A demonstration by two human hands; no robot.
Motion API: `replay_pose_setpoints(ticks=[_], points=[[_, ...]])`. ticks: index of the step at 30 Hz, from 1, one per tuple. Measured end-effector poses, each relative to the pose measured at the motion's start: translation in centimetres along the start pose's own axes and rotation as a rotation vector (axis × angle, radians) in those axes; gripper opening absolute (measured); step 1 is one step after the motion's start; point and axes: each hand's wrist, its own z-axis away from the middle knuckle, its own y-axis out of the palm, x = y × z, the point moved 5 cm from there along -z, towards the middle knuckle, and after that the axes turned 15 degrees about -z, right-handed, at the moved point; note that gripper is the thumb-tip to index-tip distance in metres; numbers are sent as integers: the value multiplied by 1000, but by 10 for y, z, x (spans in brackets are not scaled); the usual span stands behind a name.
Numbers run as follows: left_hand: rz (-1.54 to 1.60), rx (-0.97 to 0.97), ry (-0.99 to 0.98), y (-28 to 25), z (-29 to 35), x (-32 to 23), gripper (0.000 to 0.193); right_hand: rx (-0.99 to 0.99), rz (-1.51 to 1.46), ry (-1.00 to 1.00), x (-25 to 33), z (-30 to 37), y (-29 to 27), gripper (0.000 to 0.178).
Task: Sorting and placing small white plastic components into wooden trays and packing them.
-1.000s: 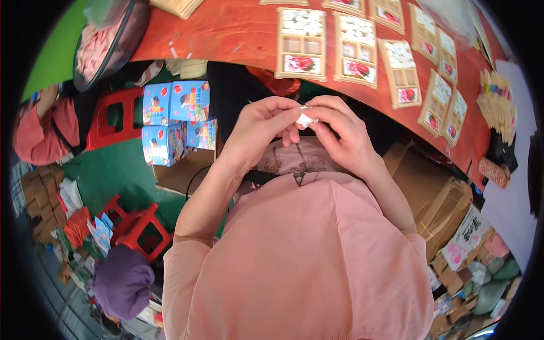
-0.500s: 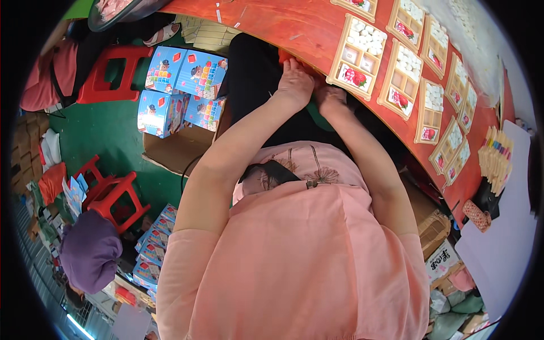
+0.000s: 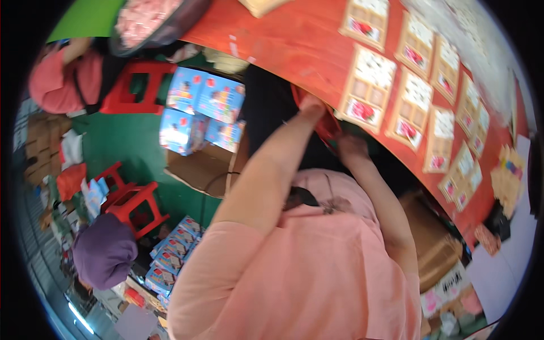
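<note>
left hand (image 3: 310,107): reaches to the near edge of the red table (image 3: 294,39), fingers curled over a fold of red material (image 3: 326,126) at the edge; whether it pinches the fold cannot be told.
right hand (image 3: 352,148): just below the table edge, touching the lower end of the same red fold; fingers blurred, grip unclear.
red material: hangs from the table edge between both hands.
on the table: rows of tan compartment cards (image 3: 368,85) lying flat, just beyond the hands.
to the left: blue printed boxes (image 3: 204,110) stacked on the green floor, a red plastic stool (image 3: 136,201) nearby.
</note>
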Motion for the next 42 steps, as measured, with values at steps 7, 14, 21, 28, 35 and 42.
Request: replay_pose_setpoints(ticks=[7, 14, 21, 28, 35, 42], points=[[-111, -125, 72, -41, 25, -42, 56, 66, -57, -46, -3, 18, -8, 26], [-81, -14, 165, -53, 58, -109, 56, -179, -313, 122, -42, 5, 45, 38], [5, 197, 137, -70, 51, -119, 57, 25, -128, 75, -1, 4, -8, 56], [50, 327, 166, -68, 122, -165, 59, -117, -780, 308, -12, 15, -33, 46], [-763, 68, -35, -150, 169, -219, 39, 192, -324, 164, -10, 8, -34, 35], [-730, 109, -74, -145, 143, -167, 38, 206, -415, 149, -13, 26, -53, 38]])
